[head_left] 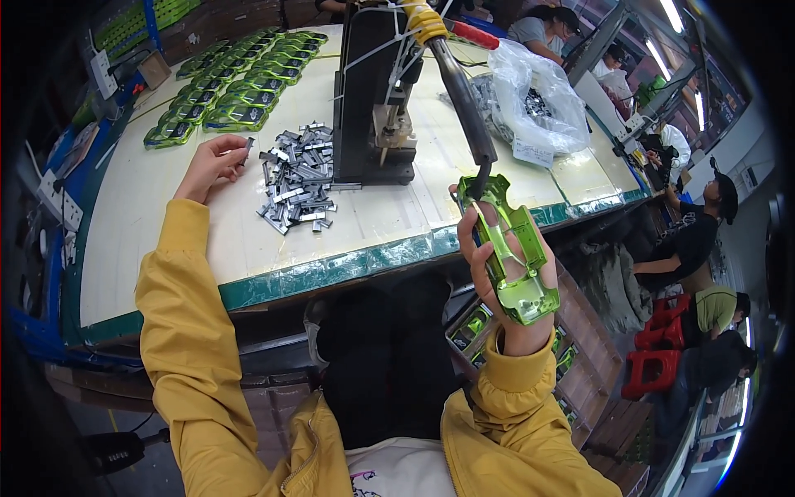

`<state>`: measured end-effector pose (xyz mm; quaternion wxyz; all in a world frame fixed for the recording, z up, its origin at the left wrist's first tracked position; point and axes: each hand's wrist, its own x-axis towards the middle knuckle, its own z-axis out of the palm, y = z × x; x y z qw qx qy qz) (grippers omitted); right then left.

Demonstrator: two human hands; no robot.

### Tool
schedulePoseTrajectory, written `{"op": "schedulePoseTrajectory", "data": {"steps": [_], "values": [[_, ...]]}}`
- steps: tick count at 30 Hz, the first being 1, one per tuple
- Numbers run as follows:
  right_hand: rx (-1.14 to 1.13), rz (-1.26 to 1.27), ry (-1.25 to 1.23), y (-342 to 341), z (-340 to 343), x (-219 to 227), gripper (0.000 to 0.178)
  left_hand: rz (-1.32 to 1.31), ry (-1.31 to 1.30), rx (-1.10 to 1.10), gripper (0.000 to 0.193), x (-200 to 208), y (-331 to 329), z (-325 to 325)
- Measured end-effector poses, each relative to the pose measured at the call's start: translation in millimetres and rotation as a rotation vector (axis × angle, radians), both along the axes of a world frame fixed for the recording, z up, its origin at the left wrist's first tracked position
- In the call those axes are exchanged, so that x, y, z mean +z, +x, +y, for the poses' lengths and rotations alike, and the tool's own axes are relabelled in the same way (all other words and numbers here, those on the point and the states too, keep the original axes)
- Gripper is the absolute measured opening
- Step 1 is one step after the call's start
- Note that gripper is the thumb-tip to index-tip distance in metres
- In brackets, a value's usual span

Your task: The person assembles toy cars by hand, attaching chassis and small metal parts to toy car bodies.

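My left hand (217, 168) is closed in a pinch on a small grey piece (249, 144), just left of a loose pile of similar grey pieces (296, 176) on the table. In my right hand (474, 248) lies a translucent green toy car body shell (515, 261), its hollow side toward me, held beyond the table's front edge. A black tube (464, 99) with a bent tip comes down from above to the shell's upper end. Whether the tip touches the shell I cannot tell.
A black machine stand (354, 108) rises from the cream table (240, 253). Rows of green car shells (242, 108) lie at the back left. Clear plastic bags (538, 103) of grey pieces sit at the right. Below the edge is a brown box (590, 348) with more shells. Several people work farther right.
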<state>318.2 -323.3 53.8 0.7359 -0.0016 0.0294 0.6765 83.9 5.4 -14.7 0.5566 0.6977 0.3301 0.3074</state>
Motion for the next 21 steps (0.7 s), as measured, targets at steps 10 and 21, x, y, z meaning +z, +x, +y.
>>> {"op": "schedulePoseTrajectory", "data": {"steps": [10,21], "values": [[-0.08,-0.162,-0.035,-1.5,0.8,-2.1,0.037,0.029,0.026,-0.029,0.019,1.1,-0.6,0.0],[-0.211,-0.413,-0.373,7.4,-34.9,-57.1,0.035,-0.093,0.058,0.679,0.016,11.2,-18.3,68.0]]}}
